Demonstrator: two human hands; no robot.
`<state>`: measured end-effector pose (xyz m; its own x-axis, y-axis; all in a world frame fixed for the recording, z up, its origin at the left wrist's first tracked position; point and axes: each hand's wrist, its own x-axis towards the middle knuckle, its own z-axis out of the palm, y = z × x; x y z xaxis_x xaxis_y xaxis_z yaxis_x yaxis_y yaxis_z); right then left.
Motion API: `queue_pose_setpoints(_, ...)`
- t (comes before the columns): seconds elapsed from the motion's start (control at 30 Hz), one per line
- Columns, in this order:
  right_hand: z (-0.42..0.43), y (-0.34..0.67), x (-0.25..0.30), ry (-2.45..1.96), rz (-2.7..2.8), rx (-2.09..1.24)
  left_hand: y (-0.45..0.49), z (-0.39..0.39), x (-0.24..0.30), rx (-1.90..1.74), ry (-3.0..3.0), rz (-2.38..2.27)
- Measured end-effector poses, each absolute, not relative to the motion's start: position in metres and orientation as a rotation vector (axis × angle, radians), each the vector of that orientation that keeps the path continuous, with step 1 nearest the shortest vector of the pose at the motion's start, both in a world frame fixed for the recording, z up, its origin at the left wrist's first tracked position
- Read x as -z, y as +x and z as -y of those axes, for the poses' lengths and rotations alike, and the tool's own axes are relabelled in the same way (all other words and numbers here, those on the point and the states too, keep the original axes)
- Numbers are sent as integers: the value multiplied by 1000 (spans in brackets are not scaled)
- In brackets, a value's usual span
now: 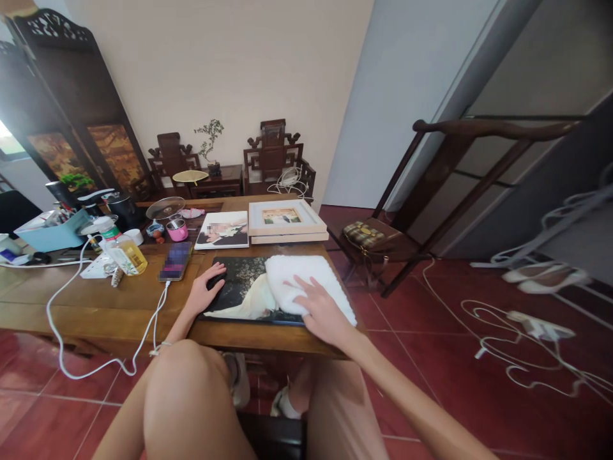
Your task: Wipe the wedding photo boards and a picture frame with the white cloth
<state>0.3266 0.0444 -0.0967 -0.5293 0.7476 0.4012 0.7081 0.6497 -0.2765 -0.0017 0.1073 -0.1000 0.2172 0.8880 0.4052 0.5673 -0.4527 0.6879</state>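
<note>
Now my right hand [324,312] lies spread on a fluffy white towel [318,271], which hides the right side of a dark picture panel [239,276] showing a pale gown [256,300]. My left hand [205,291] rests, unclenched, on the panel's left edge. Beyond both sit a framed picture [282,216] and photo board [223,231]; a phone [174,262] lies left of my left hand.

On the brown wooden desk [112,310], the fluffy white cloth [318,275] covers the right part of the dark rectangular photo panel [244,291], the right fingers [306,291] on the cloth, the left fingers [215,271] at the panel's left edge. Behind it lie a square white-edged photo print [223,230] and, right of that, pale stacked picture frames [287,217]. Left of the panel is a dark rectangular phone [175,260], then a clear plastic bottle [125,252].
</note>
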Motion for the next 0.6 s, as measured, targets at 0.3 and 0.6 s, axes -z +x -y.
queue_pose_setpoints(0.3,-13,335,91,-1029,2506,-133,-5,-110,101,-1083,2098,-1287)
queue_pose_setpoints(0.6,-92,330,97,-1252,2338,-80,-8,-108,101,-1114,2072,-1327)
